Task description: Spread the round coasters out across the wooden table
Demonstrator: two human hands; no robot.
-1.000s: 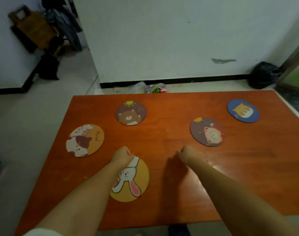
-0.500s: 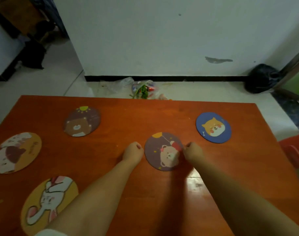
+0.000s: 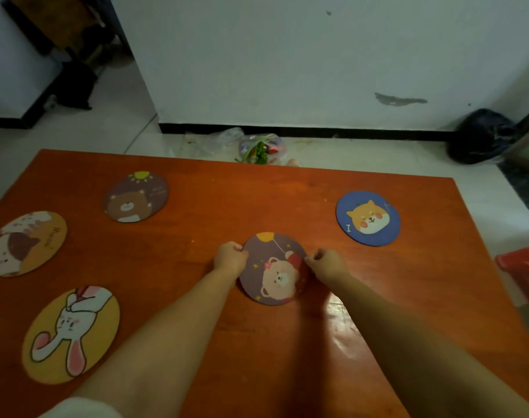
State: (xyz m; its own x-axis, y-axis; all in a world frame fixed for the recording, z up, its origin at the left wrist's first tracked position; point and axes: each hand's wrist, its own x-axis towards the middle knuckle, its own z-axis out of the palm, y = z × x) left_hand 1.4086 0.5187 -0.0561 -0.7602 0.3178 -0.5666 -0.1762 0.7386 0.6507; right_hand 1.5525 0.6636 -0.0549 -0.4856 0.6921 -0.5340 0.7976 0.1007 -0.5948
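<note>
Left hand (image 3: 230, 258) curled, fingertips pinching the left rim of the purple pink-bear coaster (image 3: 274, 270). Right hand (image 3: 328, 263) likewise curled, gripping the right rim of the same coaster. Coaster thus caught between both hands, lying flat or nearly so on the wooden table (image 3: 287, 351), slightly right of the table's centre; whether it is lifted off the surface cannot be told. Forearms reaching in from the near edge, one on each side of the coaster.

Farther out, to the right and toward the far edge: blue dog coaster (image 3: 368, 218), flat, well apart from the hands. To the left and farther back: brown bear coaster (image 3: 136, 197) with a yellow sun at its top. At the left edge: cat coaster (image 3: 25, 243), partly cut off by the frame. Near the left front: yellow rabbit coaster (image 3: 71, 334), flat, just beside the left forearm. All five spaced apart, none touching.

Beyond the table: plastic bag (image 3: 258, 147) on the pale floor by the white wall, dark bag (image 3: 480, 135) in the right corner.
</note>
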